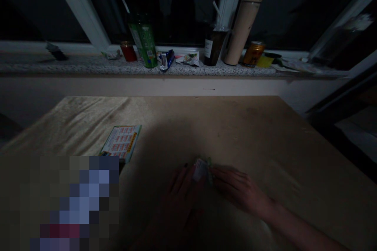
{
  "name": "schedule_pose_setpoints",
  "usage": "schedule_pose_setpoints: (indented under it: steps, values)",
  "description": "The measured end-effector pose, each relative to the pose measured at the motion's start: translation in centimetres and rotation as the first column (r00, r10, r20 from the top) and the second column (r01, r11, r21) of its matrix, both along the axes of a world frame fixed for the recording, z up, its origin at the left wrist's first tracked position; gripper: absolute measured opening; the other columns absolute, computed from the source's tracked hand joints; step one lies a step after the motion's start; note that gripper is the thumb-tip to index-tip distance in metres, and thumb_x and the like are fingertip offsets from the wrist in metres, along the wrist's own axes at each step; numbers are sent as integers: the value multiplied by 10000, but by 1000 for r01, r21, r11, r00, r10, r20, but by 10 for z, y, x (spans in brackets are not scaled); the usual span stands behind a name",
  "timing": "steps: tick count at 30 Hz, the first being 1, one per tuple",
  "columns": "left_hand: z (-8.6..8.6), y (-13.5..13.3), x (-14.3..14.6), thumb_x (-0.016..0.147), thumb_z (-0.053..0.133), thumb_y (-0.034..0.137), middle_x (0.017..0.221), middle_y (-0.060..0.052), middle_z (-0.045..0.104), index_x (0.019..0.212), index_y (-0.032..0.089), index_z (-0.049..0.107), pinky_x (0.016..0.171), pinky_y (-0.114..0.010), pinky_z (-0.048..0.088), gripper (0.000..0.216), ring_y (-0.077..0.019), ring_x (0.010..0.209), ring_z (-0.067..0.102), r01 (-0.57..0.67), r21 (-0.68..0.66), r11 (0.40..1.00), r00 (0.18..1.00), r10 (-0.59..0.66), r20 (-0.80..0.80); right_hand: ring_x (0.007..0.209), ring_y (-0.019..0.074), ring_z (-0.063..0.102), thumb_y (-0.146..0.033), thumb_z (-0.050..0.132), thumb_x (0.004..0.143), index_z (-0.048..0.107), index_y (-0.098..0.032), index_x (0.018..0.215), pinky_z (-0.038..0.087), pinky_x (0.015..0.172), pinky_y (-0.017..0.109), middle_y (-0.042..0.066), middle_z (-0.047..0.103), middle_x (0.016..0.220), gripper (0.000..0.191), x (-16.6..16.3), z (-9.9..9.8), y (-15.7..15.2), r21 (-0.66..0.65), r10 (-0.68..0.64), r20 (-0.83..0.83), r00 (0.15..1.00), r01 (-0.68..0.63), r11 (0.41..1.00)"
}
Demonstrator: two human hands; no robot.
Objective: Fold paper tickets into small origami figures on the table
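A small crumpled wrapper (200,168), whitish with green edges, lies on the cloth-covered table between my hands. From the left, my left hand (180,192) holds its near side, thumb and forefinger against it; the other fingers point forward and are partly lost in shadow. The fingers of my right hand (235,184) are pressed together at the wrapper's right edge. Dim light hides the exact contact of the fingertips. A printed card (121,141) with rows of red print lies farther left.
A tan cloth (235,121) covers the table. Along the stone windowsill (182,70) stand a green drink container (145,43), a dark cup with a straw (213,49), a tall beige flask (243,27), an orange can (253,53) and crumpled wrappers. A blurred patch covers the lower left.
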State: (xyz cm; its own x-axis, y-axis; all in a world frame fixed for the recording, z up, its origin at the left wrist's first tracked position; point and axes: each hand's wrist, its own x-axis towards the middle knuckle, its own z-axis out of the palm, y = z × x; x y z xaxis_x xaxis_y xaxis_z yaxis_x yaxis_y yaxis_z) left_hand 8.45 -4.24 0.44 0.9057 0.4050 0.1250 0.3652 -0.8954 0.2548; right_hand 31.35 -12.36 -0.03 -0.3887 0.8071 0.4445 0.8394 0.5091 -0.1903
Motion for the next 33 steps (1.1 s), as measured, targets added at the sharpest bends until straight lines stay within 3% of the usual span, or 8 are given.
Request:
schedule_pose_setpoints:
  steps: [11,17,20,26,33]
  values:
    - [-5,0,-4,861,521,356,1540,-60,106,1441,261,249,1077,-558,162,648,-335,1376,129,-30,74,997,998,34,-47,1173,208,533,-149,427,943,576,-141,1183,507,941,377,118,624,1201,283,9,2,-10,-34,21,27,999,-20,999]
    - [-9,-3,-7,882,474,382,1521,-107,179,1453,123,196,1103,-430,174,686,-263,1365,208,-19,126,992,1000,22,-18,1196,217,508,-149,454,932,564,-115,1197,501,949,396,121,631,1187,288,8,2,-4,-21,32,66,997,-31,999]
    - [-13,-3,-9,878,476,379,1507,-92,237,1460,115,170,1089,-393,233,708,-259,1360,223,-43,106,993,999,42,15,1148,215,542,-140,455,933,597,-112,1145,509,921,392,112,645,1163,257,7,6,4,-13,32,95,995,-31,999]
    - [-11,-2,-8,864,513,425,1473,-92,325,1448,222,238,1062,-504,238,677,-313,1314,315,-77,73,994,996,80,-36,1069,213,574,-179,492,926,609,-191,1141,486,859,413,60,657,1144,245,7,9,17,6,3,166,986,-4,1000]
    - [-11,-1,-8,855,530,439,1459,-123,335,1443,239,251,1055,-546,214,681,-326,1311,310,-72,92,993,996,76,-42,1101,213,549,-223,491,934,592,-218,1175,447,909,421,53,663,1118,262,9,10,30,-65,32,157,987,-22,998]
